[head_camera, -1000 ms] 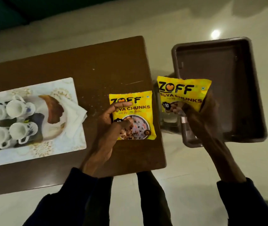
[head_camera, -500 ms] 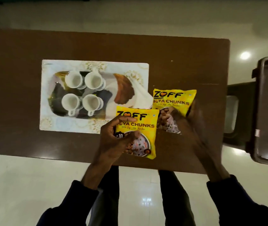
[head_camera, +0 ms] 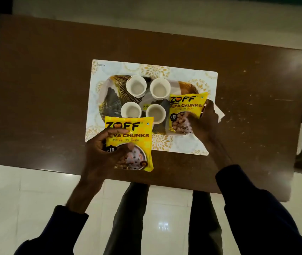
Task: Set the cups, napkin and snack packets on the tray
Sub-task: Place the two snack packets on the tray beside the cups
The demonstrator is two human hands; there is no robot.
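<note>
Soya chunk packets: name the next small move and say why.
Probably the right hand should lower the right packet and let go: it is over the right end of the tray, beside the four cups and above the napkin. The left packet, gripped by the left hand, overhangs the tray's near edge, so it likely goes next.
</note>
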